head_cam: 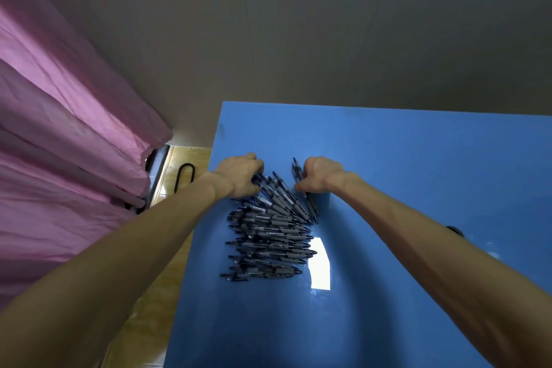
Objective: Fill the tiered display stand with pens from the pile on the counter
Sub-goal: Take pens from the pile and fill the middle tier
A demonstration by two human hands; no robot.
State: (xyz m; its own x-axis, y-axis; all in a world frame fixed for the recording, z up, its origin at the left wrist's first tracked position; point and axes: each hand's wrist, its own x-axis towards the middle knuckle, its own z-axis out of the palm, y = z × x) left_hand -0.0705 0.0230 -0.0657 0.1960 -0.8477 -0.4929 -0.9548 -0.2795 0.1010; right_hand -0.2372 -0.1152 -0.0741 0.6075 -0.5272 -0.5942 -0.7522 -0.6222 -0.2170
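Observation:
A pile of dark pens with grey grips [268,233] lies fanned out on the blue counter [403,188]. My left hand [242,173] sits at the pile's far left end, its fingers curled round the ends of some pens. My right hand [319,175] is at the far right end of the pile, fingers curled over a pen [304,191] that lies along the counter. No tiered display stand is in view.
A pink curtain [59,134] hangs at the left. Between it and the counter's left edge runs a strip of wooden floor with a black metal loop [183,178]. A grey wall stands behind the counter. A small dark object [454,230] peeks out beside my right forearm.

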